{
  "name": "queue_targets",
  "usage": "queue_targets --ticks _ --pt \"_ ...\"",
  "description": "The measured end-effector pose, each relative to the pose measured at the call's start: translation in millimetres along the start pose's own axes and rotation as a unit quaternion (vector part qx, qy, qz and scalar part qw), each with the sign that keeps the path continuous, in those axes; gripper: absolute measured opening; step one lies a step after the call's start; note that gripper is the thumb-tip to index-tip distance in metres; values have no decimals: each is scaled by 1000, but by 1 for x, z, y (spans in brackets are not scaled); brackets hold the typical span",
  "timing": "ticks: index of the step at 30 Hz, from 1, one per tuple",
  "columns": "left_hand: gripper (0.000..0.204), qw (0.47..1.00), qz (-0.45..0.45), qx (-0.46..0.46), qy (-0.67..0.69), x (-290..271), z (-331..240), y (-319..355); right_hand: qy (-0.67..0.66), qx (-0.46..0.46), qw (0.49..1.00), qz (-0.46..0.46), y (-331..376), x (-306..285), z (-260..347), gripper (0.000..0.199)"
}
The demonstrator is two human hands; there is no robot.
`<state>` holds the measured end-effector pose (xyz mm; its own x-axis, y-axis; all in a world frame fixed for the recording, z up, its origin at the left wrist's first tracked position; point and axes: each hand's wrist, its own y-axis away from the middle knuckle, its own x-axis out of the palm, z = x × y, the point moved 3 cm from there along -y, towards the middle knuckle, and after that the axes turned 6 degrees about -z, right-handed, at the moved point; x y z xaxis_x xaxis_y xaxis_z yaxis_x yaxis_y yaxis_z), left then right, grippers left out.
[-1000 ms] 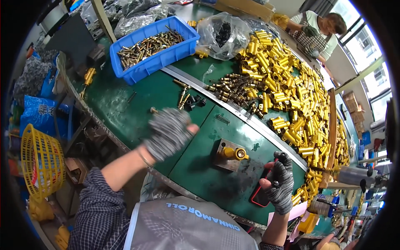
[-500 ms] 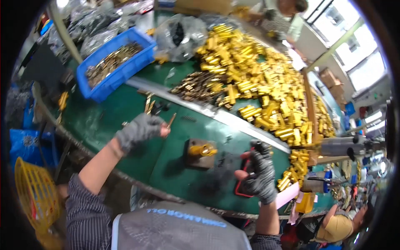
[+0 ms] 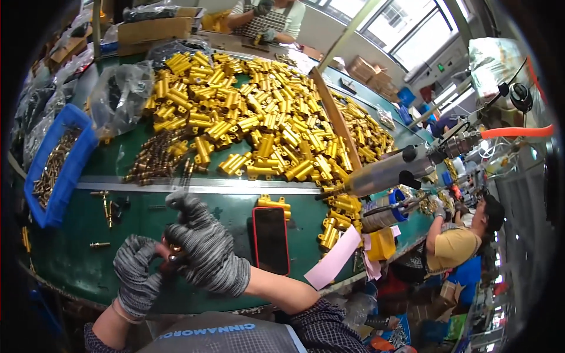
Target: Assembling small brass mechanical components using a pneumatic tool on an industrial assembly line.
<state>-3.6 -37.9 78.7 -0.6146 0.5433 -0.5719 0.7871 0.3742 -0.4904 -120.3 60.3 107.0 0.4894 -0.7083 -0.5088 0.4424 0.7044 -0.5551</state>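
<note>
My left hand (image 3: 138, 273), in a grey striped glove with bare fingertips, is closed with its fingertips at a small dark piece with a brassy glint (image 3: 173, 252). Over the same spot, my gloved right hand (image 3: 209, 250) curls its fingers, covering most of that piece. What exactly either hand grips is hidden. To the right lies a phone in a red case (image 3: 271, 241), with a gold twin-barrelled metal part (image 3: 275, 203) just behind it. Beyond my left hand are a loose brass pin (image 3: 100, 245), more brass pins (image 3: 107, 209) and a small spring (image 3: 156, 207).
A big heap of gold metal parts (image 3: 247, 117) covers the far table behind a metal strip (image 3: 235, 186). A blue bin (image 3: 76, 156) of pins stands left. At right, a cylindrical tool (image 3: 394, 170) with an orange hose juts over the table. Other people work beyond.
The view has swung right. My right hand has left the phone's side and come across to my left hand. The metal block with its gold part, visible before, is now hidden.
</note>
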Motion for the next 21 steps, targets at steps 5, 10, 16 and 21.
queue_targets --ticks 5,10,16,21 --pt "23 1000 24 -14 -1 -3 -11 -16 -13 -100 995 -9 -2 -1 0 26" --pt "27 994 80 11 70 -13 -15 -13 -14 -74 995 62 8 1 15 32" --pt "25 965 96 -171 173 -18 11 -16 2 -137 990 34 3 -20 15 36" --pt "15 912 74 -263 307 -7 8 -52 151 -37 988 12 24 -42 -24 46"
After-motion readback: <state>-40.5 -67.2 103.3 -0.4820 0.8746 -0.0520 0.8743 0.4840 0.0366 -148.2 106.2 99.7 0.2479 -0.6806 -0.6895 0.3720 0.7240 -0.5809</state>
